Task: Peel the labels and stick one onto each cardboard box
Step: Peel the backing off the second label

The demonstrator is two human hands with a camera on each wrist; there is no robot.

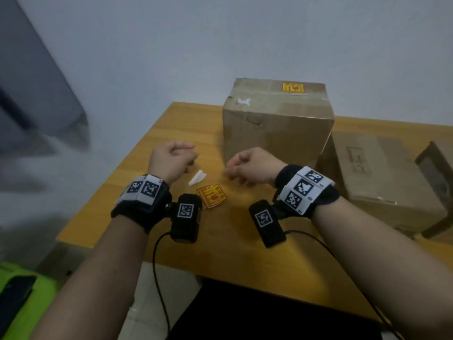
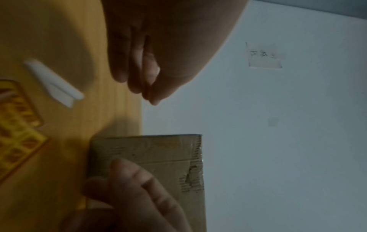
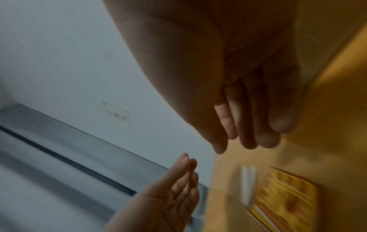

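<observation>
A stack of yellow-orange labels lies on the wooden table between my wrists. A white peeled backing strip lies just beyond it. The tall cardboard box stands behind, with one yellow label stuck on its top. A lower cardboard box lies to its right, with no label visible on it. My left hand and right hand hover over the table, fingers loosely bent, holding nothing.
A third box shows partly at the far right edge. A green surface with a dark flat object sits low at the left. A taped note hangs on the pale wall. Cables trail from both wrist cameras.
</observation>
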